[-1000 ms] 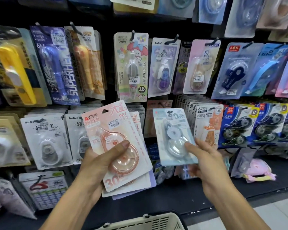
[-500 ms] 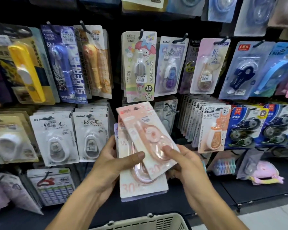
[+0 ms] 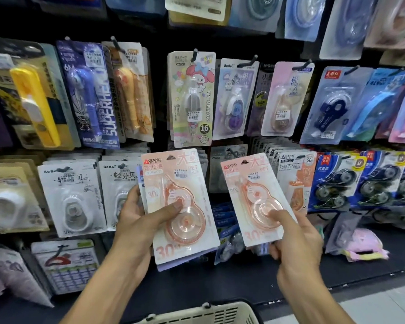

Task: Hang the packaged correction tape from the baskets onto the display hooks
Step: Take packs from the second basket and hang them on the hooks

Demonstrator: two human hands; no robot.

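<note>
Item: peach correction tape pack [image 3: 255,197], lower right of centre, pinched by the right hand [image 3: 295,239], thumb on the clear blister, fingers curled behind the card; held apart from the rest, clear of the display

Item: stack of packs [image 3: 178,206], lower centre, gripped by the left hand [image 3: 138,220], thumb pressed across the front peach card, fingers wrapped behind; a lilac edge of another card peeks out beneath

Item: basket [image 3: 211,314], bottom edge of frame, pale plastic rim only

Item: display hooks, black; one nearly bare hook [image 3: 232,153] shows at centre, between the two held packs

Step, as judged: one pack singled out from the stack, not yet hung. Next move calls for lifting the right-hand pack, lining its punched top hole with the tip of a matching hook, and sliding it back; a tilted card would likely snag

Hard to make out: number of cards in the stack; basket contents, cut off below; which hook carries matching peach stock; small print on labels blurred; lower shelf [image 3: 290,272] dim
</note>
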